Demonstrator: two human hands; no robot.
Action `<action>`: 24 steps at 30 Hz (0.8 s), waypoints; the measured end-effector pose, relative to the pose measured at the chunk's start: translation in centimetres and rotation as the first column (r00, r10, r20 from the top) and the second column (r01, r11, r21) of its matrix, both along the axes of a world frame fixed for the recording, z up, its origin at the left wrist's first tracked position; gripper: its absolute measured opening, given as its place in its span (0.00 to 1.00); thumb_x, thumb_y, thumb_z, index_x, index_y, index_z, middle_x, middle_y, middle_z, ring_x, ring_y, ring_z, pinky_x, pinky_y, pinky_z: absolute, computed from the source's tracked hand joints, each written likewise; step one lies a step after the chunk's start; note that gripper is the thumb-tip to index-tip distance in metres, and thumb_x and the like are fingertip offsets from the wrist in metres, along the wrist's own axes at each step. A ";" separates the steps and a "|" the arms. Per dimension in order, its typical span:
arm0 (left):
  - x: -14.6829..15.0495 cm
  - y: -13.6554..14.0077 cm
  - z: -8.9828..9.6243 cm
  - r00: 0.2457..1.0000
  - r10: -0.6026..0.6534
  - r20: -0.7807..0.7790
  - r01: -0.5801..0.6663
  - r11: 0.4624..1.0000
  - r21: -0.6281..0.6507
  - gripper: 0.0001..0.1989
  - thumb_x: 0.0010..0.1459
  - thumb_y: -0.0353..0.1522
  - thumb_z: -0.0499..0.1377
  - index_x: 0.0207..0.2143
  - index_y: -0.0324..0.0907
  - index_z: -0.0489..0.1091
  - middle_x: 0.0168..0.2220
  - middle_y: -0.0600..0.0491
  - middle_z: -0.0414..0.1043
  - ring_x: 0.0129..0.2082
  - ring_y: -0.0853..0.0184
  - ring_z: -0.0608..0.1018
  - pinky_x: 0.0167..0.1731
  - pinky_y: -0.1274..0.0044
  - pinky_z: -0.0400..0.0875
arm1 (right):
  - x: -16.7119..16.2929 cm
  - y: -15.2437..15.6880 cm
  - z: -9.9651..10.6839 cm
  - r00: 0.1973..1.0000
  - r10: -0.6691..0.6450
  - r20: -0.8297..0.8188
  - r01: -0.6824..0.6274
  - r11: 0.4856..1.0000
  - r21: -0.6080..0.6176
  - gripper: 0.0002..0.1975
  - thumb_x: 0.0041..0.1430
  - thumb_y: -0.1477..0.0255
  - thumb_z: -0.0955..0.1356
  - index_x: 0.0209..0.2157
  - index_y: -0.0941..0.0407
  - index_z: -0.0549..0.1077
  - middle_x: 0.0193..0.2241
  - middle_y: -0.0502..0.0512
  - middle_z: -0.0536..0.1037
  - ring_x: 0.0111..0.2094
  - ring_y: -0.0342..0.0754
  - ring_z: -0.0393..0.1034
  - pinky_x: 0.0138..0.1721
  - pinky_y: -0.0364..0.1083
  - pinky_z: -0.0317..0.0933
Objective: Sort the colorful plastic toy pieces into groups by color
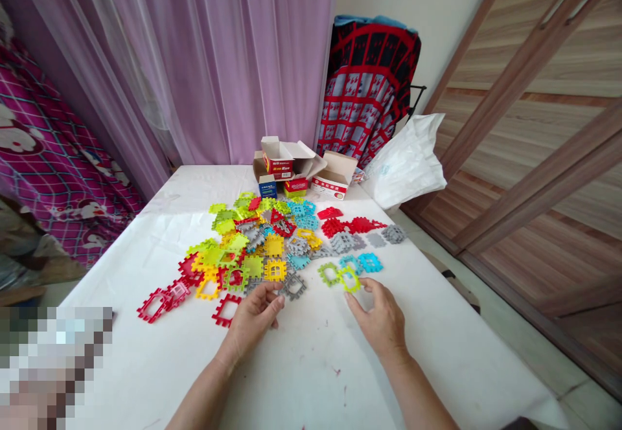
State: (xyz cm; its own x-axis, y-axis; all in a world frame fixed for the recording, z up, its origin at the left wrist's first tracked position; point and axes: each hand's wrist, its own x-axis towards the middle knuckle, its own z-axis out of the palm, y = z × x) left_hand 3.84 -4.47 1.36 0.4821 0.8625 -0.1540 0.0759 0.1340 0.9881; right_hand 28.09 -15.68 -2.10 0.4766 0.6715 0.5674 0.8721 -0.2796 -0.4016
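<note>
My right hand (pixel 381 316) pinches a lime-green square frame tile (pixel 350 280) between thumb and fingers, at the edge of a second green frame tile (pixel 329 273). Just beyond these lie blue tiles (pixel 370 262). My left hand (pixel 256 313) is loosely curled with the thumb apart from the fingers, and nothing shows in its grasp. It hovers at the near edge of a mixed heap of notched plastic tiles, between a red frame tile (pixel 225 311) and a grey frame tile (pixel 294 285). Yellow tiles (pixel 275 269) lie just behind it.
Opened small cartons (pixel 335 181) stand at the table's far edge. Red tiles (pixel 352 225) and grey tiles (pixel 393 234) are grouped at the right. A white plastic bag (pixel 408 161) leans at the far right corner. A blurred-out object (pixel 53 365) covers the near left.
</note>
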 end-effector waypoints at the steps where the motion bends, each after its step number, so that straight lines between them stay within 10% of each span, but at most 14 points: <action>1: 0.0 0.0 -0.1 1.000 0.000 0.005 0.000 1.000 0.006 0.26 0.44 0.50 0.64 0.40 0.42 0.69 0.23 0.60 0.66 0.15 0.75 0.68 0.13 0.82 0.61 | 1.5 -0.2 0.2 0.998 -0.063 -0.008 0.062 0.998 -0.005 0.20 0.54 0.57 0.65 0.43 0.56 0.70 0.37 0.59 0.77 0.39 0.53 0.71 0.40 0.49 0.64; 10: 0.0 0.3 -1.0 1.000 -0.001 -0.018 0.001 1.000 0.029 0.28 0.42 0.53 0.64 0.38 0.42 0.71 0.22 0.60 0.68 0.15 0.73 0.69 0.16 0.79 0.65 | 13.2 -2.9 1.5 0.875 -0.478 -0.083 0.434 0.848 -0.304 0.22 0.52 0.60 0.66 0.44 0.58 0.72 0.41 0.64 0.77 0.42 0.58 0.70 0.40 0.51 0.61; 24: 0.1 -0.1 -1.2 0.999 -0.008 -0.049 0.010 0.999 0.032 0.28 0.42 0.54 0.63 0.36 0.41 0.72 0.22 0.59 0.67 0.16 0.73 0.69 0.17 0.79 0.65 | 13.9 -3.7 1.4 0.850 -0.525 0.041 0.490 0.761 -0.425 0.22 0.55 0.58 0.64 0.45 0.57 0.72 0.39 0.63 0.77 0.42 0.59 0.69 0.42 0.52 0.60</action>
